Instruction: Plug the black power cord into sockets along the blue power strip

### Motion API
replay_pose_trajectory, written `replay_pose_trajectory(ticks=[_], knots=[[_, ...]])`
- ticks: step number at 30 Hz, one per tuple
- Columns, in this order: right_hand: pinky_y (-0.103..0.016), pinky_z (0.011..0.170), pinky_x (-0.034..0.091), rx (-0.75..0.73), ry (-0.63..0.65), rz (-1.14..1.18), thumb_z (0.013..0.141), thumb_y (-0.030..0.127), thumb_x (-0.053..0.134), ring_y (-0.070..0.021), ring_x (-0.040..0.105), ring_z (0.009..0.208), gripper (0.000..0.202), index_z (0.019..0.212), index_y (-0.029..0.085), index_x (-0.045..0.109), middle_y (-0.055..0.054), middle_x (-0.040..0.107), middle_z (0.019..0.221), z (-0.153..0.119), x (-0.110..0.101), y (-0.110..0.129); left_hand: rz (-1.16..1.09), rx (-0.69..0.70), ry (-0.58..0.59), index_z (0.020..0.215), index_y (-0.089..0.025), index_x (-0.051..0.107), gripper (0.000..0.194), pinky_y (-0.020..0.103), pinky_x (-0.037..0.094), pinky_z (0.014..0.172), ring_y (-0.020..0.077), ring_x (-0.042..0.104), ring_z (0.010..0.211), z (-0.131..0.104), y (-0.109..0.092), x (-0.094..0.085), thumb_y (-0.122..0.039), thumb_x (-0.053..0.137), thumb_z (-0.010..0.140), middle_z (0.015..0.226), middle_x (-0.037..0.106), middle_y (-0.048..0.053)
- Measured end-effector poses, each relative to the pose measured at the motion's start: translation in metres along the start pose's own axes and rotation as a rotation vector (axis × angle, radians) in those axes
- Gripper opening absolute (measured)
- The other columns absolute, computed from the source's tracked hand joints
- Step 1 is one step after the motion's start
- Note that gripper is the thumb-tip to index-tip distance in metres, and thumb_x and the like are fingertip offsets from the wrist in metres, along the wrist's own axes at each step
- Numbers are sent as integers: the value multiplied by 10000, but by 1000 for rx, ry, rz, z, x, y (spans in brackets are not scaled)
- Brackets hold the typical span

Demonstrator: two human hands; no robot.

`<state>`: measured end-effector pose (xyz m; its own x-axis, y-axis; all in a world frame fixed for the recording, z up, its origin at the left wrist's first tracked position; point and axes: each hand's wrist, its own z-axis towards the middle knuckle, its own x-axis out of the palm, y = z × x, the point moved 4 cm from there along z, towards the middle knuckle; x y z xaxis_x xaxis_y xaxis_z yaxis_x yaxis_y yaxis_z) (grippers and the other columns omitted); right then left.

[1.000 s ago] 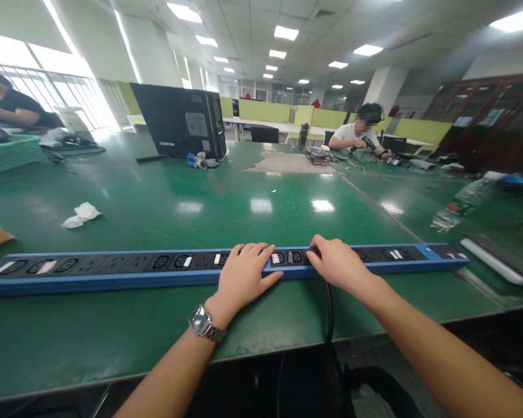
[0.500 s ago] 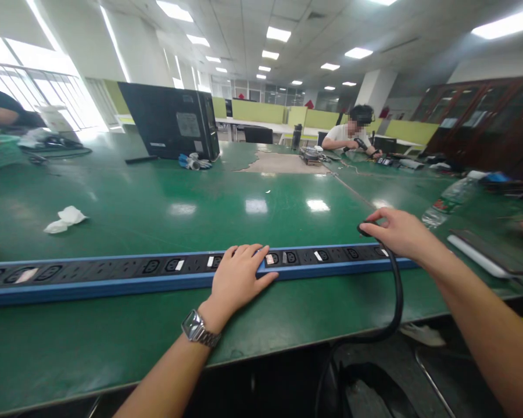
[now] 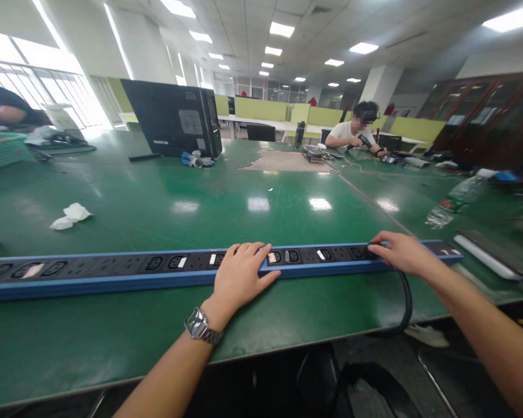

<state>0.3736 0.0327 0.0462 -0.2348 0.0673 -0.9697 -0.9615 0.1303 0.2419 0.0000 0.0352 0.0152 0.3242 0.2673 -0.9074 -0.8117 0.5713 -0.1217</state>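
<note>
- From here I see a blue-edged power strip (image 3: 131, 283) lying along the bench's (image 3: 126, 337) near edge, its left end running out of view.
- The left hand (image 3: 244, 273) rests palm down across the middle of the strip, thumb spread away from the fingers, pinching nothing.
- The right hand (image 3: 396, 252) pinches a black plug (image 3: 373, 249) between thumb and fingers, at the sockets toward the strip's right end; I can't tell whether it is seated.
- A black cable (image 3: 407, 302) curves from that hand down over the bench's near edge.
- Just past the strip's right end lies a flat dark slab with a white side (image 3: 497, 255), and beyond it a clear bottle (image 3: 459, 200).
- Crumpled tissue (image 3: 72, 215) sits behind the strip, on the left.
</note>
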Motion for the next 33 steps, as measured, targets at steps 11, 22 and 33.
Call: replay_pose_trajectory(ticks=[11, 22, 33], knots=[[-354, 607, 408, 139, -206, -172, 831, 540, 490, -301, 659, 749, 404, 934, 239, 740, -101, 704, 731, -11, 1, 4, -8, -5, -2, 1318, -215, 562, 557, 486, 383, 1046, 297, 557, 1200, -1, -1, -2, -546, 606, 873, 1320, 624, 90], [-312, 555, 431, 78, -170, 395, 807, 494, 608, -190, 606, 568, 397, 1083, 221, 691, -52, 706, 714, -28, -34, 75, -176, -13, -51, 1345, -219, 520, 600, 516, 395, 1065, 304, 549, 1229, -1, -2, -6, -522, 654, 846, 1352, 599, 100], [-214, 403, 358, -204, 448, 1163, 837, 321, 556, -75, 479, 454, 524, 1352, 228, 528, 9, 604, 793, -60, 24, 210, -463, 145, -295, 1353, -303, 518, 488, 438, 464, 1060, 245, 557, 1234, -64, -29, -75, -158, 588, 892, 1360, 581, 69]])
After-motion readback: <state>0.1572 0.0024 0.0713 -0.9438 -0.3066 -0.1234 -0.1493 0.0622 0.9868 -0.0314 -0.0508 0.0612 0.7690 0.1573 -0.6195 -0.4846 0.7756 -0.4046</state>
